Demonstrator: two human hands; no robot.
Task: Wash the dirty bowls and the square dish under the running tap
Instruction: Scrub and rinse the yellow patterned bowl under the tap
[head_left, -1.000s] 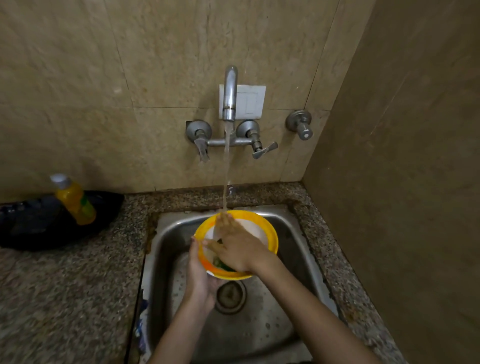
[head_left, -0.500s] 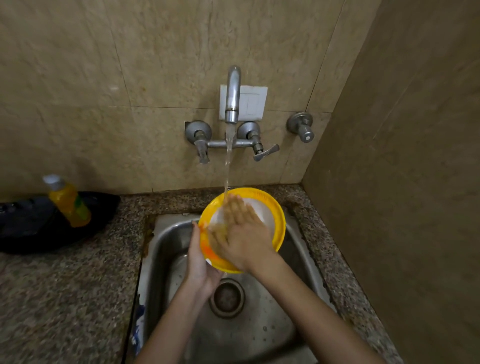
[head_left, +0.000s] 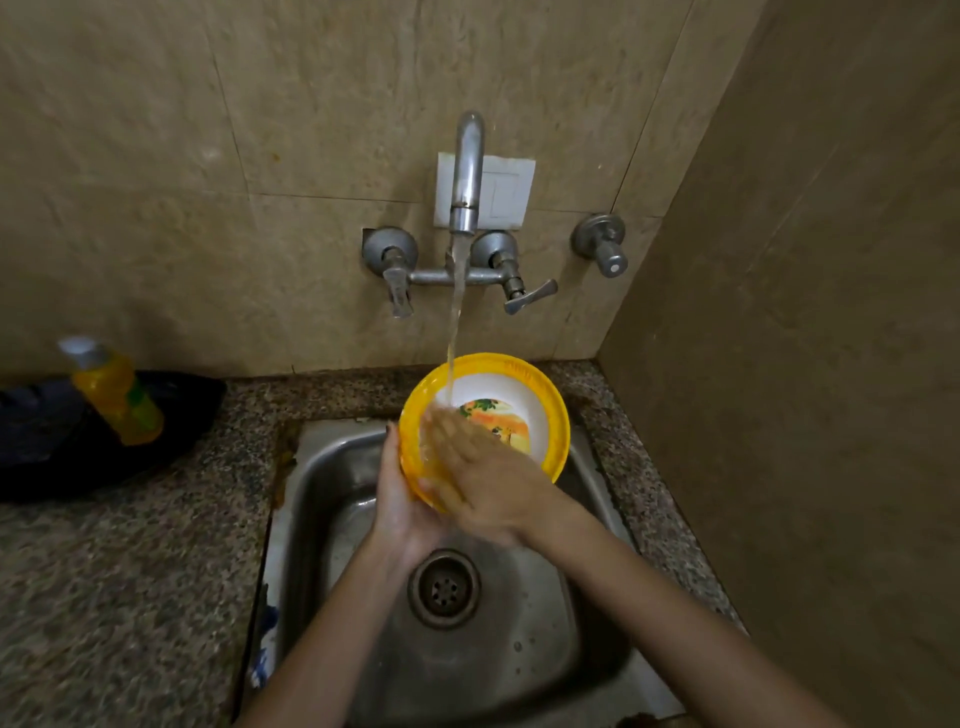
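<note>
The bowl (head_left: 485, 415) has been lifted higher and tilted toward the tap (head_left: 467, 171) since a second ago, baring its printed base. The left hand (head_left: 400, 499) grips its rim; the right hand (head_left: 483, 478) rubs flat inside, over the sink (head_left: 519, 649). Rinsing looks well underway.

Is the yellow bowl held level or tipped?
Tipped: the yellow bowl shows its printed inside to the camera, held by the left hand over the sink.

We hold a yellow-rimmed bowl (head_left: 545, 415) tilted over the steel sink (head_left: 519, 649), our left hand (head_left: 400, 499) gripping its near-left edge. Our right hand (head_left: 488, 483), blurred, lies flat inside it. Water (head_left: 455, 322) from the tap (head_left: 467, 171) beyond our hands lands just past our right fingertips (head_left: 439, 418).
</note>
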